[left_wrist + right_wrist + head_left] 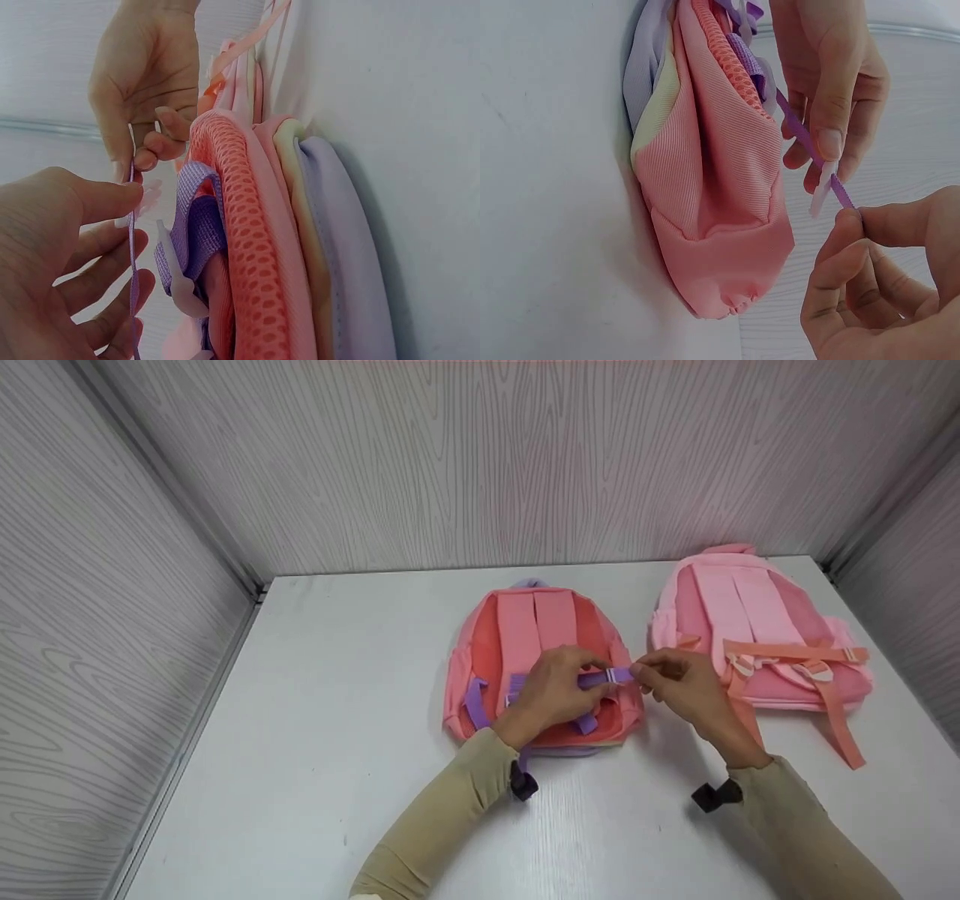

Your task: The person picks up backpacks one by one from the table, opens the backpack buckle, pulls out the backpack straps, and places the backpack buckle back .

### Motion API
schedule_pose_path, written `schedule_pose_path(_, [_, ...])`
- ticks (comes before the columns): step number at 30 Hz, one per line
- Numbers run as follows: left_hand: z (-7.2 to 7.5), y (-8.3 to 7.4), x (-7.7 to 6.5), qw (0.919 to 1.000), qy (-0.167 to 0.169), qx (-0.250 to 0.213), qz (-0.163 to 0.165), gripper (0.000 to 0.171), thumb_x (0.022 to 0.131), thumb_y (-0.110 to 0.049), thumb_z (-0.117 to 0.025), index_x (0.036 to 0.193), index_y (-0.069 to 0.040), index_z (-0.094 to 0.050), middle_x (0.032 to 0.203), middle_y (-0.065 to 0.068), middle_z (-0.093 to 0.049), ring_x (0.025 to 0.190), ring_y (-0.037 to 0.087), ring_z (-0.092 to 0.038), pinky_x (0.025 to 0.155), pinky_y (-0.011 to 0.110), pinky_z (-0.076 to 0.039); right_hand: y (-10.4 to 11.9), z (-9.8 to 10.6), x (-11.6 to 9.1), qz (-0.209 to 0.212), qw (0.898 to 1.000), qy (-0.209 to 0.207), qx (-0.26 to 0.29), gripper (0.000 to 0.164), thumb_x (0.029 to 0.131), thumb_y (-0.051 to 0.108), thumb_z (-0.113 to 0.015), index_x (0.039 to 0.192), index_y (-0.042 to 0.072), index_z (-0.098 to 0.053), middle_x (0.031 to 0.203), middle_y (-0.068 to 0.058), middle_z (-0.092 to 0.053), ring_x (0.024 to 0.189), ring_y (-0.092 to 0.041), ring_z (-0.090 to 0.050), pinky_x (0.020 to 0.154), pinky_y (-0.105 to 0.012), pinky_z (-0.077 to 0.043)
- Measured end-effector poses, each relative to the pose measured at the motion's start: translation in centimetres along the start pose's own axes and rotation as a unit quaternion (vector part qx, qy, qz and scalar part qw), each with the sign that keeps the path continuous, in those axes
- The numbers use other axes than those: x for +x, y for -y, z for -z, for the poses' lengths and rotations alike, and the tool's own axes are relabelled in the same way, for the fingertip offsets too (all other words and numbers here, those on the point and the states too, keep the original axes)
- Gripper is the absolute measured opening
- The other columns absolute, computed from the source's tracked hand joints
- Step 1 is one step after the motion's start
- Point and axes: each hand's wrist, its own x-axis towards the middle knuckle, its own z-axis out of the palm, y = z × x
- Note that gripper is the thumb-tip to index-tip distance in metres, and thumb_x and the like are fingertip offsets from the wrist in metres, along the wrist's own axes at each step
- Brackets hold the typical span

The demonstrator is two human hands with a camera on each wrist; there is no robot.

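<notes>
A coral-pink backpack (pixel 517 622) lies on the table with its shoulder straps up. Above it my left hand (pixel 559 686) pinches a purple webbing strap (pixel 799 131) close to a white plastic buckle (pixel 824 187). My right hand (pixel 679 682) pinches the strap's end beyond the buckle between thumb and forefinger. The left wrist view shows the strap edge-on between both hands, the left thumb (pixel 112 199) against it. More purple webbing (pixel 196 225) and a pale plastic fitting (pixel 184 289) hang at the backpack's side.
To the right lies a lighter pink backpack (pixel 757 607) with orange straps (pixel 840 720) trailing toward the front. The white table (pixel 337 675) meets a wood-grain panel (pixel 450 472) at the back and another panel (pixel 90 622) on the left.
</notes>
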Motion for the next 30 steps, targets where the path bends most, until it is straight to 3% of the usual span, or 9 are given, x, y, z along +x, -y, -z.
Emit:
schedule_pose_path(8, [-0.7,-0.4,0.2,1.0000,0.001,-0.002,0.003,0.031,0.096,-0.031,-0.082,0.123,-0.016,-0.079,0.113,-0.006,-0.077,0.104,0.007,-0.067,0.099,0.024,-0.055,-0.3,0.1,-0.1,0.010,1.000,0.002,0.000,0.027,0.103,0.029,-0.074,0.113,0.004,-0.078,0.088,-0.006,-0.071,0.076,-0.017,-0.062,0.062,-0.026,-0.051])
schedule_pose_path(14, [-1.1,-0.4,0.3,1.0000,0.004,0.002,0.003,0.030,0.096,-0.031,-0.081,0.123,-0.017,-0.079,0.115,-0.007,-0.077,0.106,0.007,-0.067,0.099,0.024,-0.055,-0.4,0.1,-0.3,0.009,1.000,0.002,-0.013,0.026,0.103,0.028,-0.074,0.111,0.004,-0.079,0.090,-0.013,-0.072,0.076,-0.019,-0.064,0.062,-0.027,-0.052])
schedule_pose_path(19, [-1.3,-0.2,0.5,0.9999,0.012,0.000,0.010,0.028,0.097,-0.031,-0.081,0.121,-0.019,-0.080,0.113,-0.009,-0.076,0.105,0.008,-0.064,0.100,0.026,-0.053,-0.3,0.0,-0.3,-0.003,0.999,0.005,-0.035,0.027,0.103,0.031,-0.073,0.113,0.007,-0.079,0.095,-0.013,-0.072,0.084,-0.026,-0.065,0.065,-0.027,-0.053])
schedule_pose_path(26, [-1.2,0.0,0.5,0.9997,0.023,-0.007,0.007,0.024,0.097,-0.030,-0.080,0.119,-0.019,-0.080,0.109,-0.011,-0.074,0.099,0.007,-0.061,0.095,0.024,-0.051,-0.4,0.0,-0.2,-0.012,0.999,0.016,-0.049,0.026,0.105,0.030,-0.071,0.117,0.008,-0.079,0.099,-0.012,-0.073,0.089,-0.025,-0.064,0.071,-0.027,-0.055])
schedule_pose_path(30, [-1.0,0.1,0.5,0.9995,0.032,-0.001,0.009,0.026,0.097,-0.031,-0.080,0.120,-0.019,-0.080,0.110,-0.010,-0.075,0.102,0.007,-0.062,0.099,0.028,-0.051,-0.6,-0.1,-0.2,-0.018,0.998,0.020,-0.049,0.027,0.105,0.030,-0.071,0.117,0.007,-0.078,0.099,-0.012,-0.072,0.091,-0.033,-0.064,0.071,-0.027,-0.055])
